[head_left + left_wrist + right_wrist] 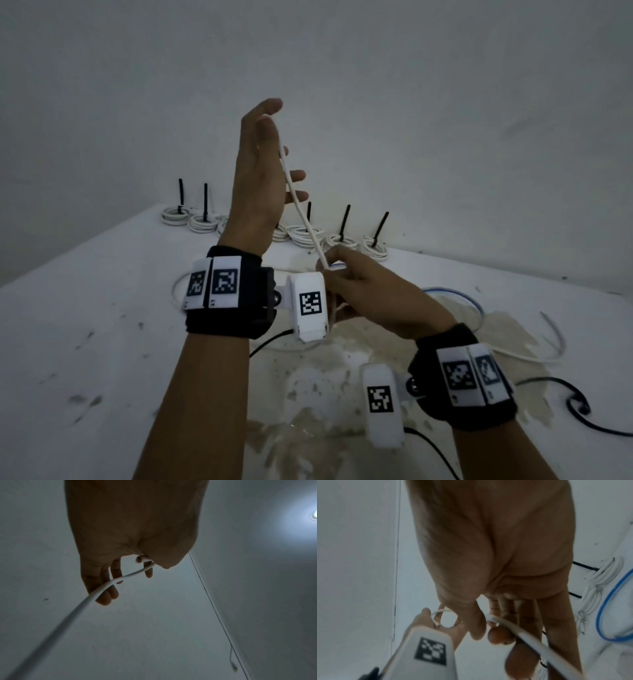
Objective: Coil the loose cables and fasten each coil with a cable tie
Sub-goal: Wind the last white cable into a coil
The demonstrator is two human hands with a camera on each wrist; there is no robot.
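Fingers of the left hand (262, 171) stand raised and fairly straight, with the thumb pinning the end of a white cable (301, 209) against the palm. From there the cable runs taut down to the right hand (370, 291), whose curled fingers pinch it just above the table (102, 308). It looks light, smooth and springy, likely to slip or uncoil, so each loop is best gripped where strands cross. Behind the hands, finished white coils (202, 222) with upright black cable ties (344, 219) line the far edge; a blue cable (476, 305) lies loose nearby.
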